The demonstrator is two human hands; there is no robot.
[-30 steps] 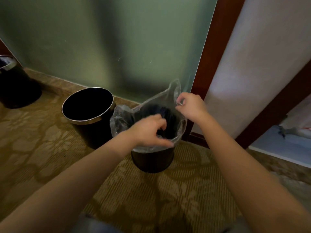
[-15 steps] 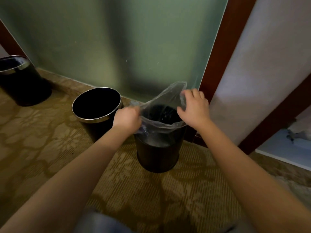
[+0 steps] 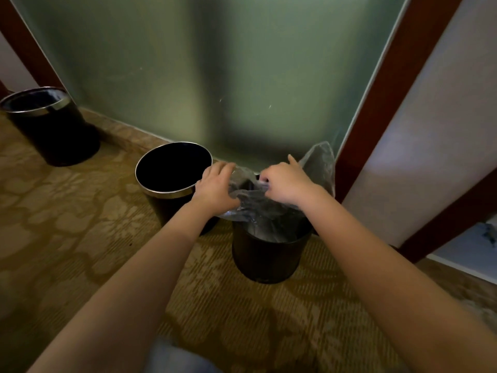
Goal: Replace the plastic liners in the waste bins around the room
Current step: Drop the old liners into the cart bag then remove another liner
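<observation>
A black round waste bin (image 3: 265, 261) stands on the carpet just right of centre, with a clear plastic liner (image 3: 258, 211) in it. The liner's top is gathered above the bin's mouth and one flap (image 3: 320, 160) sticks up at the back right. My left hand (image 3: 215, 188) grips the liner's left edge. My right hand (image 3: 285, 183) pinches the bunched plastic at the middle, forefinger raised. Both hands are close together over the bin.
A second black bin (image 3: 172, 170) with a metal rim and no liner stands touching-close on the left. A third bin (image 3: 51, 125) sits at the far left. Frosted glass (image 3: 215, 76) and a dark wooden frame (image 3: 376, 103) stand right behind the bins. Patterned carpet (image 3: 80, 238) covers the floor.
My hands have drawn together above the bin, bunching the liner's top that was spread open half a second ago. The right hand moved left from the far rim to the middle.
</observation>
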